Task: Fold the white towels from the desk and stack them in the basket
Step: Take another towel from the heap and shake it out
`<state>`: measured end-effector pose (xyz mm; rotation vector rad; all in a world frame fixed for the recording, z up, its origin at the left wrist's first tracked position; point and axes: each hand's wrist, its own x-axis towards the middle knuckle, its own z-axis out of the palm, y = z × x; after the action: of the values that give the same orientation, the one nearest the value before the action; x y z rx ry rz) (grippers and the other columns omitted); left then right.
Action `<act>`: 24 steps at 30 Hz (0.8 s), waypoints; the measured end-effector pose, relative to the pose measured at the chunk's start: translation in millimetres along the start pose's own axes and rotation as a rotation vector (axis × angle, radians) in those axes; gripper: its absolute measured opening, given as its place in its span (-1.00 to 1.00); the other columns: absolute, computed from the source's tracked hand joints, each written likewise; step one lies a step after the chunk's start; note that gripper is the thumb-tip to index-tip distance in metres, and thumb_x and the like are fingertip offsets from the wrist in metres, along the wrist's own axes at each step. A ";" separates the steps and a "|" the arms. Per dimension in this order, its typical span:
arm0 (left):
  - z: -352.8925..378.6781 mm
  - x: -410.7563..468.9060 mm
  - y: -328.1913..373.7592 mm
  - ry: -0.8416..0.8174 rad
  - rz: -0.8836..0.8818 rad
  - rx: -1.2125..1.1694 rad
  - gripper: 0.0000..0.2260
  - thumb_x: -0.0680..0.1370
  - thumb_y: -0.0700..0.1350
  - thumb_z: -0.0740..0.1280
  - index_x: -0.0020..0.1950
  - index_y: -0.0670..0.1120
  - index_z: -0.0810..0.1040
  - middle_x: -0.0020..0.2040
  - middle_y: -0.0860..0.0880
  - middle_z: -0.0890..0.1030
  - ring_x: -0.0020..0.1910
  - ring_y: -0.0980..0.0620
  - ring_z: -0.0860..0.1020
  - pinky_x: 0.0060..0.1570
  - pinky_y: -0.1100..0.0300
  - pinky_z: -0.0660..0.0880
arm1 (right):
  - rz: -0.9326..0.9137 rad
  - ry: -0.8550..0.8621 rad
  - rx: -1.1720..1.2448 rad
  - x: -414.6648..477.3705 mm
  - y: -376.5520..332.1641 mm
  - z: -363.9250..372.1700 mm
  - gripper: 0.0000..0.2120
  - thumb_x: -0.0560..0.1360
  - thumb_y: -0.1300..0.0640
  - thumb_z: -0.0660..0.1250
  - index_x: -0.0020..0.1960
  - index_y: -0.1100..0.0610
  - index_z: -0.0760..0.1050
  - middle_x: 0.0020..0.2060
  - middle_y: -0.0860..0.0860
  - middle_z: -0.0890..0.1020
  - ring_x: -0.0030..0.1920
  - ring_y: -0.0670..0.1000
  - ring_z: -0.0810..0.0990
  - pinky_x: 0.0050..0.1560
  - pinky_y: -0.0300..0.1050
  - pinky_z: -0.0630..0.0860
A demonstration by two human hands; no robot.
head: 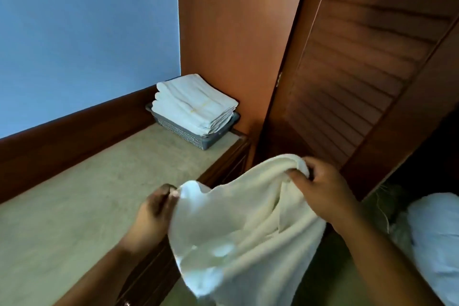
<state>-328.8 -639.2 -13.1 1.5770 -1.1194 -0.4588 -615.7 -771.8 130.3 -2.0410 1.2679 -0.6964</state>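
Towel (238, 226): white and unfolded, held up in the air between both hands at 6 o'clock of the view; sagged in a loose curve from one grip to the other, lower part hanging in front of the desk's edge.
Left hand (155, 208): pinched the towel's left corner between thumb and fingertips, at 9 o'clock of the cloth; blurred, so single fingers could not be told apart.
Right hand (320, 189): gripped a bunched fold of the towel's upper edge, fingers curled round it, at 1 o'clock of the cloth; sat higher than the left hand.
Stack (196, 102): folded white towels, piled in the basket and rising above its rim; lay at 11 o'clock from the held towel, well apart from both hands.
Basket (183, 133): grey with perforated walls; stood on the desk's far right corner, just beside the cabinet side.
Desk (74, 201): pale beige top with a dark wood front edge, spread from 7 to 10 o'clock of the view.
Wall (87, 32): blue, filled the view at 10 o'clock; met the desk at a dark wood rail.
Cabinet side (236, 32): reddish wood, upright at 12 o'clock, behind the basket.
Door (360, 69): dark louvred wood at 2 o'clock, slanted in the view.
Bundle (434, 236): white cloth heap at 4 o'clock, cut by the frame edge; kind could not be told.
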 end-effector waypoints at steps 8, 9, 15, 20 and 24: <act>22.1 47.3 120.8 -0.304 0.414 0.210 -0.76 0.69 -0.10 0.23 -0.11 -0.14 0.57 -0.20 0.03 0.56 -0.21 0.03 0.58 -0.20 0.12 0.48 | -0.032 -0.539 0.188 38.1 21.5 82.3 -0.19 0.32 -0.15 0.59 0.46 -0.25 0.28 -0.20 -0.27 0.62 -0.21 -0.34 0.57 -0.22 -0.43 0.47; 24.6 45.4 123.7 -0.321 0.390 0.183 -0.78 0.69 -0.13 0.25 -0.10 -0.14 0.58 -0.19 0.05 0.58 -0.19 0.04 0.59 -0.18 0.16 0.48 | -0.062 -0.567 0.161 42.7 25.3 89.0 -0.17 0.28 -0.21 0.60 0.46 -0.29 0.29 -0.10 -0.24 0.66 -0.11 -0.34 0.60 -0.10 -0.35 0.54; 2.9 12.9 104.9 -0.243 0.131 0.258 -0.90 0.62 -0.04 0.38 -0.06 -0.03 0.58 -0.21 0.07 0.60 -0.25 0.10 0.57 -0.27 0.23 0.46 | -0.363 -0.594 0.225 67.7 33.8 105.7 -0.83 0.43 -0.15 0.33 -0.15 -0.08 0.59 -0.28 -0.01 0.66 -0.22 0.02 0.65 -0.16 0.08 0.59; -3.0 -41.0 50.6 -0.272 -0.378 0.738 -0.77 0.51 0.23 0.41 -0.07 0.08 0.58 -0.21 0.13 0.62 -0.23 0.22 0.57 -0.24 0.29 0.44 | -0.301 -0.541 0.503 108.3 32.4 82.1 -0.93 0.49 0.09 0.36 -0.17 0.05 0.56 -0.45 -0.19 0.51 -0.41 -0.21 0.42 -0.48 -0.36 0.31; 15.8 -98.0 57.7 0.227 -0.419 0.292 -0.65 0.60 0.18 0.30 -0.09 -0.10 0.55 -0.29 0.07 0.51 -0.31 0.12 0.47 -0.27 0.15 0.38 | -0.134 -0.573 0.546 136.5 54.8 64.5 -0.89 0.56 0.23 0.37 -0.12 0.08 0.55 -0.45 -0.20 0.53 -0.44 -0.25 0.42 -0.54 -0.34 0.27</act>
<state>-412.0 -563.2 8.9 2.0774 -0.7024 -0.3874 -547.2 -899.8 61.5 -1.6945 0.5407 -0.4051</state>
